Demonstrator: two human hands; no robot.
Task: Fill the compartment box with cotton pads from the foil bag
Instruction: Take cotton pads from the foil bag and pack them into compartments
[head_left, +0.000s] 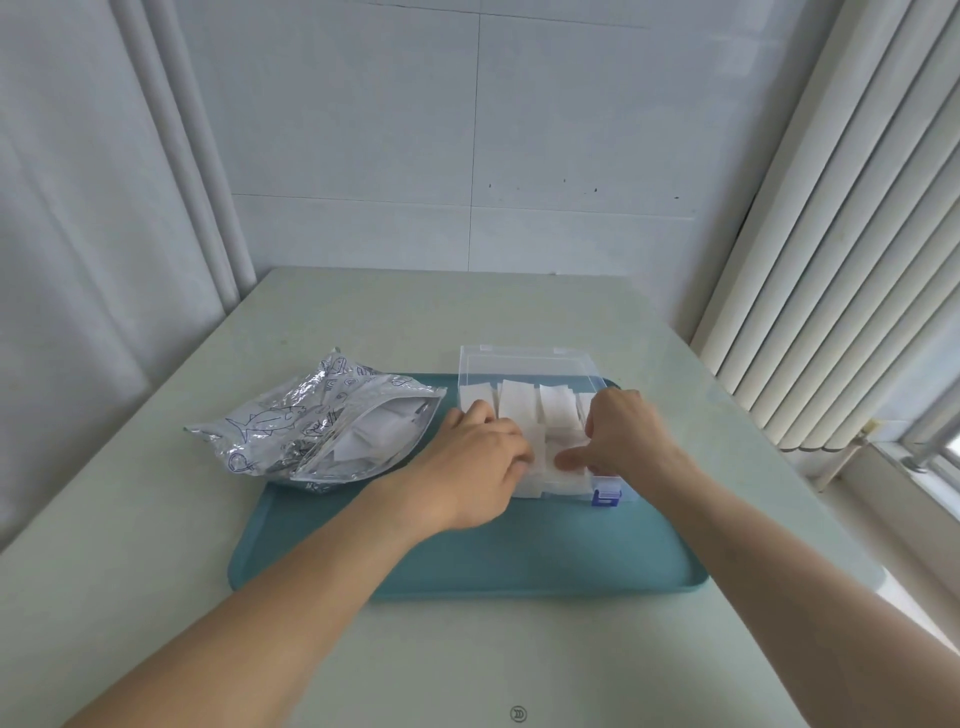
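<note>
Foil bag (311, 421): blue line drawings of fish, print too small to read; lies open-mouthed on left of teal tray (467, 561), white pads visible inside; small round logo on worktop (156, 597) near front edge, unreadable; clear compartment box (540, 415) on tray right of bag, lid up, blue latch at front, cotton pads (558, 408) standing in compartments; left hand (475, 467) fingers curled onto pads at box's near left; right hand (621, 434) fingers bent down on pads, thumb out; whether either pinches pad, cannot tell.
</note>
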